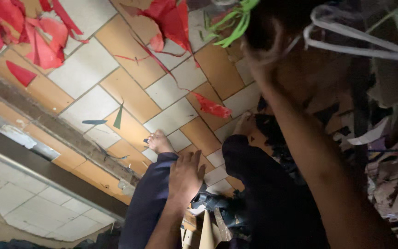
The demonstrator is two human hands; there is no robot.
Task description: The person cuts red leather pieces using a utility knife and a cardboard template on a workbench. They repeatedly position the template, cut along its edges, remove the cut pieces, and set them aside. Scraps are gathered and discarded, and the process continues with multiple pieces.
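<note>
While raised, right hand (265, 48) just beside green strips (233, 23), overhead.

Floor tiles (129, 92): smooth, faintly glossy ceramic, orange & off-white, w/ dull grey grout. Red scraps (42, 41) on them look like thin paper or foil, creased, slight sheen. Green strips (233, 27) look like matt plastic or ribbon; can't tell which. White looped cord (360, 44) reads as smooth plastic. Dark trousers (150, 198) are matt woven cloth. Left hand (186, 177) rests on that cloth; right hand (263, 50) is blurred. Litter pile (388, 175) at right: torn paper & card, rough, matt. Threshold strip (28, 138): worn, dull stone or concrete.
</note>
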